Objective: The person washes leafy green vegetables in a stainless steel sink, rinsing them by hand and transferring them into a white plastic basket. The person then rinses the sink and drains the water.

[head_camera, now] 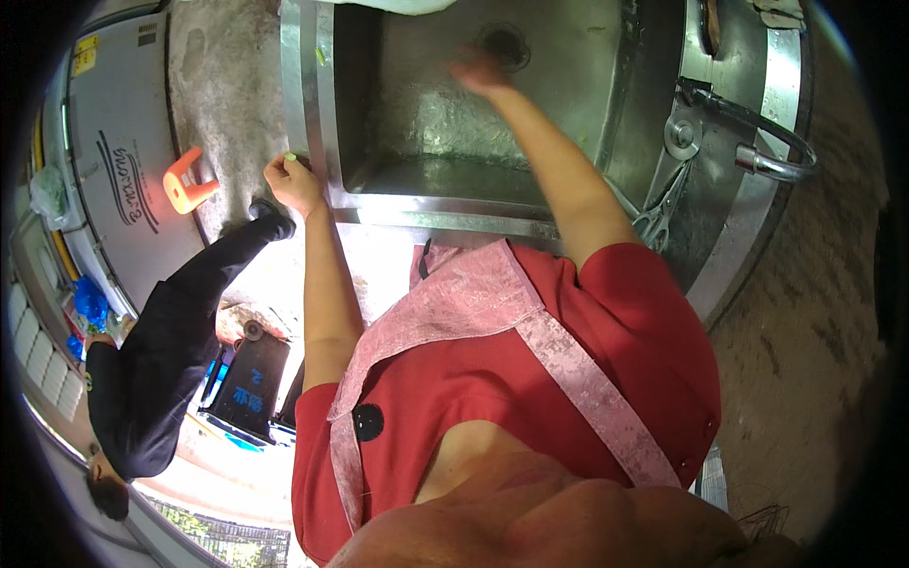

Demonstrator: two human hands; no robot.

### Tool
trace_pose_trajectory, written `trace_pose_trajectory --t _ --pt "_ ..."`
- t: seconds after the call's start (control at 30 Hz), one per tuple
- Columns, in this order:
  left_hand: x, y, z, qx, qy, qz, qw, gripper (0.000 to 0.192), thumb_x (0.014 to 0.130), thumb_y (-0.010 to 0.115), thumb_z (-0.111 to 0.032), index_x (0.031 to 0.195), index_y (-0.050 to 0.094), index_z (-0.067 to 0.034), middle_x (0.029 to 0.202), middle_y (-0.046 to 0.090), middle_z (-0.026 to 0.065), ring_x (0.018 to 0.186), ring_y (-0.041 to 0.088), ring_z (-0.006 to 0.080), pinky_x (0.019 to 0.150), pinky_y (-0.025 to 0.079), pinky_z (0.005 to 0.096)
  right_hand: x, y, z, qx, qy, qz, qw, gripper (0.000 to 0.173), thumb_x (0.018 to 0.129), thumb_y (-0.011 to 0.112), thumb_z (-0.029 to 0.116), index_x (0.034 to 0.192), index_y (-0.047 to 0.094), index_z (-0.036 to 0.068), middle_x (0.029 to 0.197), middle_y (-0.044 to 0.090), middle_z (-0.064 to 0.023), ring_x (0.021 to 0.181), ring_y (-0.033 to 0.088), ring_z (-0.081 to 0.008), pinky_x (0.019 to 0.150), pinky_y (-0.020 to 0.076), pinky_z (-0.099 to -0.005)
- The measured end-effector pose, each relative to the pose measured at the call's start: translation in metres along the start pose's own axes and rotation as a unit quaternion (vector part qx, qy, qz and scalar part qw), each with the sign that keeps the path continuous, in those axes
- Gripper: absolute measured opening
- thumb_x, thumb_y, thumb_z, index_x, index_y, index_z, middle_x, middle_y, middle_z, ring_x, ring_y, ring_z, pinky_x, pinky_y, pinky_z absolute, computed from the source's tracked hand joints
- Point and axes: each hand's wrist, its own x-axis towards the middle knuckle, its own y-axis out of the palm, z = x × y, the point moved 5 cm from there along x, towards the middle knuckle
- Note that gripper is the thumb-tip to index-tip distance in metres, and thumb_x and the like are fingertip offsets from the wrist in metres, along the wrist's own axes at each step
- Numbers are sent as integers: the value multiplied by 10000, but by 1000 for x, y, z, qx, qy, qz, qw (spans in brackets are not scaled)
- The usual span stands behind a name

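My right hand (483,72), blurred, is inside a stainless steel sink (444,220), beside the round drain (503,47). Its fingers look spread, with nothing seen in them. My left hand (292,183) is by the sink's left rim, fingers curled, with a small green scrap (290,157) at the fingertips. Another green scrap (320,56) lies on that rim. At the sink's right lie metal scissors (655,226), near a curved faucet (777,165). Part of a white object (398,4) shows at the top edge of the picture.
Left of the sink, an orange plastic stool (186,186) stands on the concrete floor beside a grey cabinet (124,142). A person in black clothes (167,341) is at the left, near a black wheeled bin (248,383). A brown handle (711,28) lies on the counter at upper right.
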Motion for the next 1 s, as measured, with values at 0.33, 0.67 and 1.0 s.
trace_pose_trajectory --t 0.33,0.67,1.0 --pt "0 10 -17 37 -29 8 999 150 833 537 -131 878 597 -1 861 619 144 791 586 292 751 470 388 44 -116 -204 -273 130 -86 949 428 894 534 352 1215 588 74 1207 587 -180 1161 544 -337 927 472 -463" --pt "-4 -2 15 -17 -65 13 998 163 844 562 -139 888 606 11 895 608 138 815 574 253 781 469 353 -9 53 -15 59 -180 -31 981 227 898 517 203 993 665 58 1023 642 -207 978 605 -339 868 473 -389" --pt "-14 -13 -8 36 -63 0 997 149 847 528 -126 914 602 -16 882 626 152 810 601 285 753 477 372 43 -117 -279 -423 76 -128 894 268 909 521 261 1058 671 96 975 690 -137 882 669 -307 760 543 -411"
